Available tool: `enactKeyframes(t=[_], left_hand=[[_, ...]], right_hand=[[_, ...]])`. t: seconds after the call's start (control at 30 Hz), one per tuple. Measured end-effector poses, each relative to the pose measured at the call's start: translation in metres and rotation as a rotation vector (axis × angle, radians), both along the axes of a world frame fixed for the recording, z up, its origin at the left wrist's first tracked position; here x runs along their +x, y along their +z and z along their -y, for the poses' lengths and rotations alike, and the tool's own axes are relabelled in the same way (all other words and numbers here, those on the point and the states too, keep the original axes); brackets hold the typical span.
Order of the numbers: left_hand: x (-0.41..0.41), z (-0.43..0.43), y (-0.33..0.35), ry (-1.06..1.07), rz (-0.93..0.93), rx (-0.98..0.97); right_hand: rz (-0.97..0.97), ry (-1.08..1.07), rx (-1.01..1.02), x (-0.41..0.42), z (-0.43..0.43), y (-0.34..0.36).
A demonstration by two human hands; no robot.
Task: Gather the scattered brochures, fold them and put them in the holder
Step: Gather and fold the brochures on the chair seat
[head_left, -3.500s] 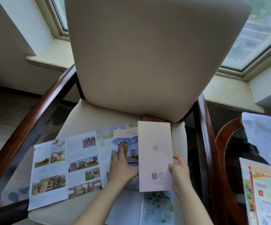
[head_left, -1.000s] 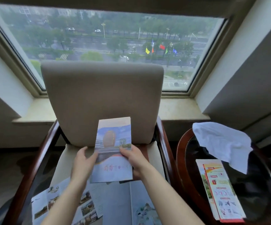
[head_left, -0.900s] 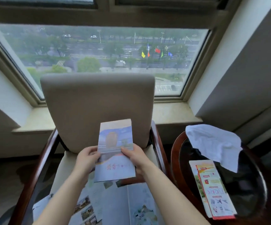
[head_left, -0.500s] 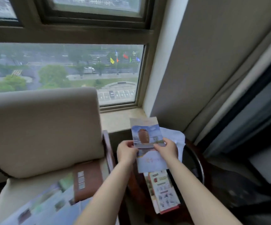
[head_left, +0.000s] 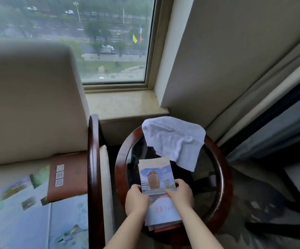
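Observation:
A folded brochure with a brown tower picture on its cover lies low over the round side table, on top of other folded brochures. My left hand grips its left edge and my right hand grips its right edge. On the chair seat at the left lie an unfolded brochure with photos, a pale blue one and a brown booklet with QR codes. No holder is in view.
A white towel is draped over the far part of the glass-topped table. The chair's dark wooden armrest stands between seat and table. A window sill, a wall and curtains close the corner behind.
The view has swung from the chair to the side table. Both hands have carried the folded brochure right and down onto the stack of brochures on the table.

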State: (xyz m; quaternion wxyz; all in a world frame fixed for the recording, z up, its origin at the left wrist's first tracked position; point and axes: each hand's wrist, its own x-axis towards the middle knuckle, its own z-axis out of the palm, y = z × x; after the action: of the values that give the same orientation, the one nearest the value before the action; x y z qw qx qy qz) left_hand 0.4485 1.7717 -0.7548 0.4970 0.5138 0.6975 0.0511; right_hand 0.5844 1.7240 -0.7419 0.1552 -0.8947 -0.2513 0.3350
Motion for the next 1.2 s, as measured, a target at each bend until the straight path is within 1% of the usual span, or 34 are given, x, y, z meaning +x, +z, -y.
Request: enactKeyframes(t=[0.13,0.2,0.3,0.37,0.43,0.53,0.6,0.73,0.9,1.07,1.2], left_hand=[[0.004,0.007,-0.01,-0.001,-0.023,-0.038],[0.005,0.005,-0.009,-0.021,-0.015,-0.072],[0.0,-0.006,0.002,-0.172,-0.087,-0.068],[-0.006,-0.024,0.019,-0.297,-0.15,0.033],[-0.017,-0.051,0.048,-0.409,-0.174,0.187],[-0.049,-0.102,0.108,-0.578,-0.211,0.39],[-0.08,-0.134,0.15,-0.645,-0.27,0.492],[-0.157,-0.179,0.221,-0.657,-0.371,0.592],[-0.272,-0.203,0.263,-0.624,-0.504,0.566],[-0.385,-0.202,0.262,-0.542,-0.595,0.512],[-0.459,-0.189,0.226,-0.499,-0.614,0.413]], right_hand=[[0.077,-0.029,-0.046,-0.006,0.003,-0.013],[0.137,0.006,-0.09,-0.008,0.0,-0.012],[0.255,0.111,-0.175,-0.014,-0.009,0.001],[0.34,0.233,-0.192,-0.018,-0.022,0.018],[0.391,0.381,-0.17,-0.021,-0.044,0.046],[0.436,0.541,-0.095,-0.029,-0.092,0.107],[0.472,0.638,-0.052,-0.045,-0.123,0.151],[0.567,0.839,0.038,-0.109,-0.172,0.218],[0.6,0.977,0.158,-0.225,-0.213,0.251],[0.576,1.119,0.202,-0.337,-0.233,0.239],[0.519,1.189,0.192,-0.411,-0.236,0.197]])
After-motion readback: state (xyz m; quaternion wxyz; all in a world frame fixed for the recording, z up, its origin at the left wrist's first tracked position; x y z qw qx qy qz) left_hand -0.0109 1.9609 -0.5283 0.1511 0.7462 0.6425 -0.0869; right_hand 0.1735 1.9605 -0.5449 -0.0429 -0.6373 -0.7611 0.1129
